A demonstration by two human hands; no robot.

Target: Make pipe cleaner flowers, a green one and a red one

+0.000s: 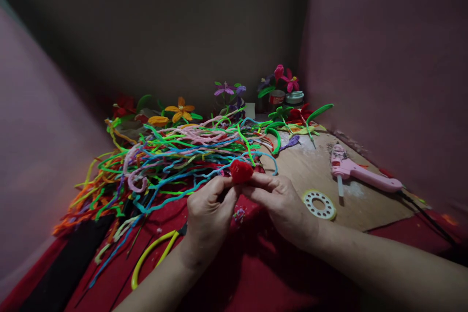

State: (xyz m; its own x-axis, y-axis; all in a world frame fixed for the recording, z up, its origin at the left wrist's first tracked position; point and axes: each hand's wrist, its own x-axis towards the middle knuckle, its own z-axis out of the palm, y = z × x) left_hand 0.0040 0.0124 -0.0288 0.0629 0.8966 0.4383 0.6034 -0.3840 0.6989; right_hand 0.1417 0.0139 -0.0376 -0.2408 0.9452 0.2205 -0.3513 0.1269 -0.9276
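A small red fuzzy pipe-cleaner piece (242,171), rounded like a bud or petal, is held up between both hands over the red cloth (234,273). My left hand (212,214) pinches its lower left side with thumb and forefinger. From the right, my right hand (283,204) grips the lower edge with its fingertips. The fingers cover the underside of the piece. Just behind the hands spreads a large heap of loose pipe cleaners (190,148) in pink, blue, green, orange and other colours.
On a cardboard sheet (288,165) at the right lie a pink glue gun (365,174) with a cable and a white ring with holes (319,205). Yellow-handled scissors (153,251) rest by my left wrist. Pipe-cleaner flowers (180,109), a can (277,97) and a jar (294,97) stand along the back.
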